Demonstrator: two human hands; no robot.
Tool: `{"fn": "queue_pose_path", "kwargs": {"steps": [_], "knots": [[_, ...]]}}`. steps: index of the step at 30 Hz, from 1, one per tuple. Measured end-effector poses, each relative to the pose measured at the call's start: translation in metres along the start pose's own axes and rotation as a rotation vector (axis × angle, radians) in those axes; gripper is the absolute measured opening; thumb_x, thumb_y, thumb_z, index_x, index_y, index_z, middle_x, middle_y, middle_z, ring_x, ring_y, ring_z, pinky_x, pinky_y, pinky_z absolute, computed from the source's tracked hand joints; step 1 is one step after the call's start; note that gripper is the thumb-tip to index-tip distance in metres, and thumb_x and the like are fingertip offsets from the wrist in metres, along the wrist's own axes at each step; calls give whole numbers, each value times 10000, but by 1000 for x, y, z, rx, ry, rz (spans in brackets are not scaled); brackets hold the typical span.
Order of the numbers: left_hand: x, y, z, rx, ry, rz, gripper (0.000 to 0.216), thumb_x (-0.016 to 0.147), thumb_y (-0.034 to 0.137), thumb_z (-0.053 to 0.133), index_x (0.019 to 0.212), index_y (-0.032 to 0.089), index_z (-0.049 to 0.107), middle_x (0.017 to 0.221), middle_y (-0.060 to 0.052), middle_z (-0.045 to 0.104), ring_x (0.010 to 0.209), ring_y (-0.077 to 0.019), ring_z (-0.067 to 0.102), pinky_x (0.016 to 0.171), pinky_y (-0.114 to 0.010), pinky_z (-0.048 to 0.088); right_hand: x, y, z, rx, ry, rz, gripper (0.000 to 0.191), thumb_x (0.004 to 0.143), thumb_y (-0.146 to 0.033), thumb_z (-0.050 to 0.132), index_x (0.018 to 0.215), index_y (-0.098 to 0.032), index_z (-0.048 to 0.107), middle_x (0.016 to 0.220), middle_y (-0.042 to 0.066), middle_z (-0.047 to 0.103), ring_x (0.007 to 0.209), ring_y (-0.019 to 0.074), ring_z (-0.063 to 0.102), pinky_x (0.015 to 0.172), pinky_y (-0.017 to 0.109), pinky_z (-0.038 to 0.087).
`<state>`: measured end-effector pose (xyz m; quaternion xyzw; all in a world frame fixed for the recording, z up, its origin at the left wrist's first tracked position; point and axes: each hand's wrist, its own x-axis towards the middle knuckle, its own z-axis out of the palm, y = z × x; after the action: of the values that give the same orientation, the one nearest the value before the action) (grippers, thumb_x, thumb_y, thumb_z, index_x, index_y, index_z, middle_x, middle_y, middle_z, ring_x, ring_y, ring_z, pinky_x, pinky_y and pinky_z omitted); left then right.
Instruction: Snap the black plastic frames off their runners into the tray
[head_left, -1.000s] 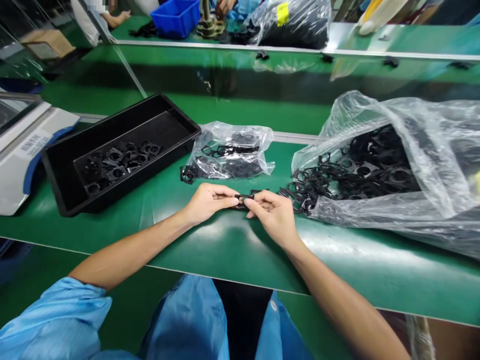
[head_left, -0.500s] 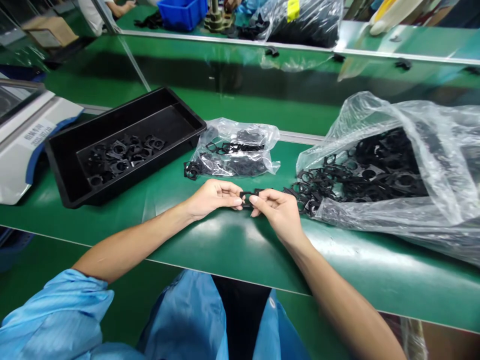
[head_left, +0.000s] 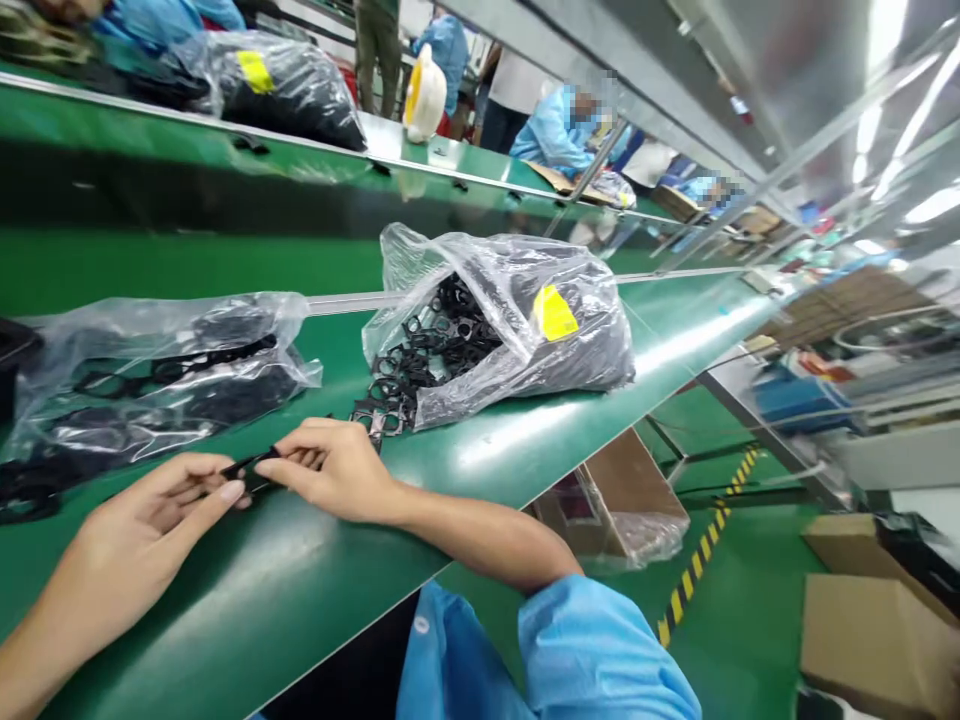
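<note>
My left hand (head_left: 150,525) and my right hand (head_left: 334,468) meet low on the green bench, both pinching one small black plastic part (head_left: 251,465) between their fingertips. Just right of my right hand, a heap of black plastic parts (head_left: 420,365) spills from a big clear bag (head_left: 525,320) with a yellow tag. A smaller clear bag of black parts (head_left: 150,375) lies behind my left hand.
The green bench (head_left: 525,430) runs away to the right, with a raised green shelf (head_left: 187,190) behind it. Cardboard boxes (head_left: 870,620) and a bagged box (head_left: 622,500) stand on the green floor. Other people in blue coats (head_left: 559,130) work at the far side.
The view has swung sharply to the right, so the black tray and the scale have left the picture. My hands keep the same pinch on the black part.
</note>
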<state>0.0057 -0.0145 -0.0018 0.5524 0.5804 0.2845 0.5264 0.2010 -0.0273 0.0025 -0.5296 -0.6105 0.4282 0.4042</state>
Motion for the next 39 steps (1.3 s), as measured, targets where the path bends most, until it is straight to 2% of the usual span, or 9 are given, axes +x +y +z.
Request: {"fn": "queue_pose_path", "kwargs": {"steps": [7, 11, 18, 21, 24, 27, 31, 34, 39], "knots": [[-8, 3, 4, 75, 59, 94, 355, 640, 595, 789, 891, 346, 752, 964, 48, 797, 877, -227, 770, 750, -247, 634, -2, -4, -4, -91, -129, -77, 219, 889, -388, 728, 880, -171, 755, 773, -10, 611, 688, 89, 548, 654, 183, 437], [-6, 1, 3, 154, 105, 154, 250, 700, 541, 762, 850, 341, 766, 906, 61, 799, 821, -218, 769, 692, -238, 630, -1, -2, -3, -47, -103, -68, 237, 857, -400, 758, 851, -163, 748, 795, -3, 642, 696, 87, 565, 670, 183, 459], [-10, 9, 4, 100, 88, 153, 318, 647, 556, 787, 852, 313, 765, 897, 38, 803, 788, -222, 768, 661, -248, 633, 0, -3, -4, 79, -117, -46, 300, 815, -456, 778, 801, -163, 715, 755, -19, 608, 677, 85, 559, 672, 197, 470], [-4, 6, 0, 66, 180, 157, 271, 671, 483, 803, 821, 263, 756, 858, 17, 791, 762, -207, 746, 639, -242, 611, 1, -5, -4, 196, -139, 1, 371, 722, -466, 845, 891, -161, 716, 766, -36, 591, 661, 72, 544, 665, 189, 482], [2, 3, 0, -130, 156, 168, 254, 706, 389, 809, 863, 207, 728, 865, -14, 775, 793, -184, 731, 696, -237, 598, 2, -6, -5, 194, -173, 5, 494, 645, -455, 895, 1007, -169, 719, 827, -24, 613, 726, 89, 584, 698, 201, 510], [6, 5, 5, -305, 91, 226, 275, 689, 378, 822, 798, 172, 676, 802, -28, 727, 764, -163, 699, 728, -254, 583, 5, -7, -5, 157, -220, -63, 355, 741, -456, 832, 921, -166, 733, 857, 6, 624, 742, 109, 619, 698, 226, 524], [15, 9, 8, -406, 107, 221, 335, 645, 349, 863, 803, 164, 632, 705, 22, 632, 668, -98, 624, 671, -204, 528, 13, -6, -5, 106, -132, -155, 220, 884, -390, 695, 822, -180, 716, 828, 28, 634, 721, 126, 612, 662, 239, 520], [19, 8, 6, -474, 41, 226, 435, 651, 350, 877, 986, 174, 663, 739, 23, 651, 660, -102, 640, 681, -222, 540, 18, -5, -5, 104, -77, -157, 186, 888, -358, 682, 809, -190, 697, 811, 25, 622, 711, 132, 607, 641, 239, 523], [19, 8, 4, -530, -1, 258, 385, 729, 454, 839, 879, 134, 686, 780, -34, 717, 685, -146, 699, 710, -287, 604, 20, -6, -6, 127, -42, -118, 263, 871, -449, 694, 791, -199, 699, 793, 29, 625, 712, 148, 624, 655, 263, 546]]}}
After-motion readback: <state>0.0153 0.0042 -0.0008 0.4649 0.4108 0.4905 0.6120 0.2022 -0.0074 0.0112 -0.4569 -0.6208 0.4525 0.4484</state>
